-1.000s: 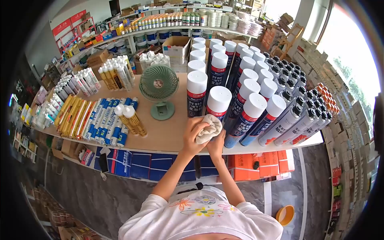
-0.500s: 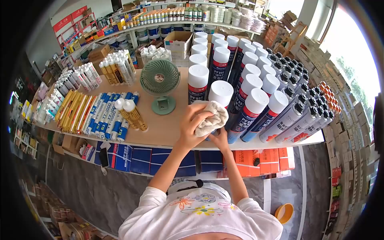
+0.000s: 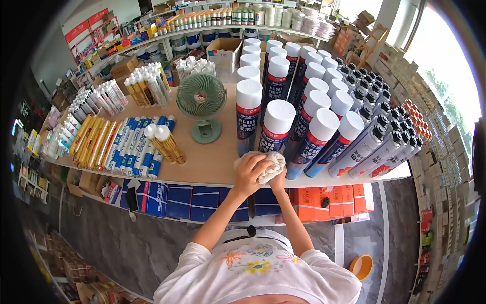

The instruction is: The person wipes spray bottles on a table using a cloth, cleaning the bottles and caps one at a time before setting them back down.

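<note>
My left hand (image 3: pixel 249 175) is closed on a crumpled off-white cloth (image 3: pixel 272 167), which it presses against the lower front of a white-capped spray can (image 3: pixel 277 126). The can stands upright near the table's front edge. Close by on the right, my right hand (image 3: pixel 278 182) is at the base of the same can, partly behind the cloth; its fingers are mostly hidden. Another white-capped can (image 3: pixel 248 114) stands just left of the hands, and rows of similar cans (image 3: pixel 316 131) stand to the right.
A green fan (image 3: pixel 201 101) stands on the wooden table (image 3: pixel 207 164). Gold tubes (image 3: pixel 164 142) and blue-and-white tubes (image 3: pixel 134 147) are at the left. Black-topped cans (image 3: pixel 364 144) fill the right end. Blue boxes (image 3: pixel 205 202) and orange boxes (image 3: pixel 316 202) sit below; a yellow bucket (image 3: pixel 360 267) is on the floor.
My left hand and the cloth have moved down from the can's cap to its lower part. My right hand has shifted slightly down, and the can's label is now uncovered.
</note>
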`<control>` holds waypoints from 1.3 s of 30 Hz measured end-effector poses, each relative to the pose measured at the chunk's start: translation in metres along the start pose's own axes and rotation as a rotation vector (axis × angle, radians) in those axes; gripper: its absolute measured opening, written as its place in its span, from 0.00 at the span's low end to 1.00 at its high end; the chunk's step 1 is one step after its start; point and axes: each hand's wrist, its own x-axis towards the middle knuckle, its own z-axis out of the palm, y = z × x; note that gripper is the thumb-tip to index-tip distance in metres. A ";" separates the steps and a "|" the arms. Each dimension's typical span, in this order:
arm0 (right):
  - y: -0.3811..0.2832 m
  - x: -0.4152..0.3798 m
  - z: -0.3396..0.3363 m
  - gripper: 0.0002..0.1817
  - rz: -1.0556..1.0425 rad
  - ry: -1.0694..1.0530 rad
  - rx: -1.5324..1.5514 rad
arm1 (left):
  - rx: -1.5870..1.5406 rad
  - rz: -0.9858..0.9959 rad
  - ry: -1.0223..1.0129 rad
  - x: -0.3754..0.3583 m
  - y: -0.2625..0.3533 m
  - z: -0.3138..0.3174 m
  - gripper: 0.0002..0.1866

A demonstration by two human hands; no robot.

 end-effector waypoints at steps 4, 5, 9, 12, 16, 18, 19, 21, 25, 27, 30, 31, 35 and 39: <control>0.000 0.002 0.004 0.33 0.018 0.006 -0.068 | -0.005 0.087 0.135 0.061 0.018 -0.018 0.22; -0.003 0.002 0.005 0.37 0.008 0.036 -0.018 | -0.001 0.097 0.167 0.070 0.020 -0.021 0.21; -0.023 0.002 0.003 0.40 0.043 0.027 0.007 | -0.048 0.100 0.220 0.057 0.005 -0.017 0.22; 0.010 0.002 0.007 0.41 -0.025 0.059 -0.074 | -0.071 0.033 0.113 0.008 -0.012 -0.005 0.23; -0.020 -0.001 0.005 0.41 0.007 0.062 -0.083 | -0.089 -0.076 0.023 -0.027 -0.014 -0.001 0.22; -0.021 -0.001 0.004 0.40 0.021 0.049 -0.019 | -0.146 -0.170 0.089 -0.028 -0.012 -0.002 0.25; -0.012 -0.001 0.005 0.40 -0.003 0.048 -0.009 | -0.144 -0.183 0.075 -0.028 -0.014 -0.005 0.25; -0.009 0.006 0.006 0.41 -0.040 0.048 0.005 | -0.173 -0.219 0.137 -0.023 -0.012 -0.011 0.25; -0.022 0.008 0.011 0.39 -0.004 0.079 0.036 | -0.166 -0.284 0.247 -0.022 -0.012 -0.026 0.23; -0.024 0.011 0.013 0.39 0.058 0.097 0.035 | -0.178 -0.307 0.282 -0.022 -0.009 -0.032 0.21; -0.024 0.016 0.013 0.40 0.016 0.108 -0.016 | -0.156 -0.311 0.261 -0.025 -0.009 -0.040 0.21; -0.022 0.019 0.011 0.44 0.028 0.070 -0.021 | -0.152 -0.310 0.263 -0.024 -0.008 -0.041 0.21; -0.006 0.033 0.010 0.53 0.047 0.062 -0.071 | -0.156 -0.335 0.283 -0.024 -0.005 -0.044 0.22; 0.000 0.052 0.013 0.45 0.083 0.069 -0.025 | -0.147 -0.325 0.287 -0.024 -0.003 -0.047 0.22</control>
